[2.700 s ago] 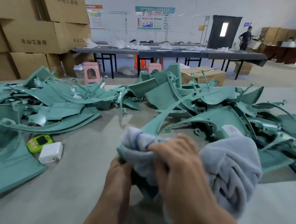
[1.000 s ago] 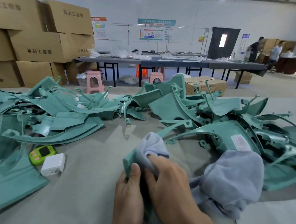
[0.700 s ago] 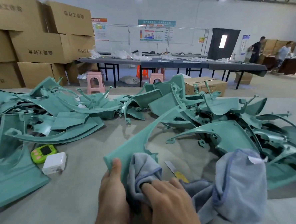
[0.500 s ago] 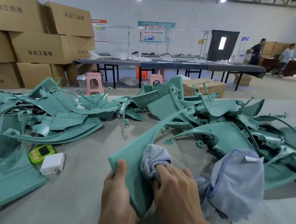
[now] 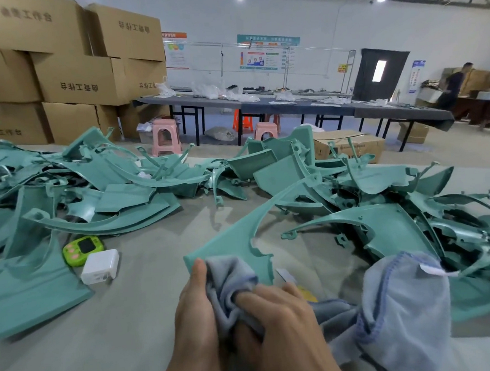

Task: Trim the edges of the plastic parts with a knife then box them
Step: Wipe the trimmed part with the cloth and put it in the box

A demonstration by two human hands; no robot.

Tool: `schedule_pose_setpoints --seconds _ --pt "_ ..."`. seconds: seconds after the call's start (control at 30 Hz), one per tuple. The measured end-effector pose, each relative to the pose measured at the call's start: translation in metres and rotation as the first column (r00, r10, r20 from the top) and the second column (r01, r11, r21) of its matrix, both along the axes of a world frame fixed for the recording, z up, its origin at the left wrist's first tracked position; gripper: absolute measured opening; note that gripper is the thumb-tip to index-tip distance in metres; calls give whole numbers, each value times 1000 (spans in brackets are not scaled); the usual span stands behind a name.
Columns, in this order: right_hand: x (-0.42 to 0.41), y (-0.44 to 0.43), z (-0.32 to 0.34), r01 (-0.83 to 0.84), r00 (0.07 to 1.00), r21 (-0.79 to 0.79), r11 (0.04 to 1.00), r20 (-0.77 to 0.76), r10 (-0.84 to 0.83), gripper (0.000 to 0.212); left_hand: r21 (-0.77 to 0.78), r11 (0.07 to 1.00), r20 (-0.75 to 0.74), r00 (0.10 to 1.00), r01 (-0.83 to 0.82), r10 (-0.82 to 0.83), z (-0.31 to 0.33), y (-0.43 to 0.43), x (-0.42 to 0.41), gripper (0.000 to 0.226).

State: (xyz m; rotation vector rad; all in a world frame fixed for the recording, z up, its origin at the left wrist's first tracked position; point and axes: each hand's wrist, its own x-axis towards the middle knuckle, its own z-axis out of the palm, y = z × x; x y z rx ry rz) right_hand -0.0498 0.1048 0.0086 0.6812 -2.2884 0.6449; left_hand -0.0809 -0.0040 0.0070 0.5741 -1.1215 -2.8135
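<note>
Left hand (image 5: pixel 194 317): clamped on near corner of plastic part (image 5: pixel 235 240). Right hand (image 5: pixel 281 323): curled round cloth (image 5: pixel 400 299) on it. Long axis: away, rightward. Knife (image 5: pixel 306 294): just beside right hand.

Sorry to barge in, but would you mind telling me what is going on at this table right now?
A person seems to be wiping one teal plastic part with a grey cloth. The left hand pinches the part's near corner, thumb on top, while the right hand grips the bunched cloth against it. The knife lies on the table just beyond the right hand, not in use. Other teal parts lie heaped on both sides.
</note>
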Motion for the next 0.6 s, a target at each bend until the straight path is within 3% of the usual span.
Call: schedule_pose_setpoints --seconds 0.1,0.17,0.23,0.3,0.37,0.4,0.5,0.6 --pt "-15 -5 9 212 974 -43 976 97 -207 10 4 992 -112 986 127 -125 -1 11 12 64" --pt "-26 -6 13 265 950 -112 958 200 -240 14 -59 989 -181 973 136 -144 -4 13 15 61" --pt "-24 -11 10 244 949 -91 965 227 -219 8 -99 990 -184 976 101 -118 -4 8 14 60" --pt "-12 -16 5 174 961 -8 985 220 -168 21 -193 979 -147 985 59 -89 -5 -3 11 58" --pt "-2 -17 -2 72 990 11 997 121 -73 24 -348 936 -98 992 40 -79 -7 -12 9 57" --pt "0 -14 -5 26 997 28 999 68 -28 23 -319 946 -66 995 50 -75 -7 -13 8 61" --pt "-6 9 -10 32 999 119 992 -34 -28 13 -38 997 68 996 61 -58 3 -8 5 70" --pt "-5 28 -8 209 978 124 970 -2 -210 11 -112 988 85 990 -102 112 4 -13 -4 51"
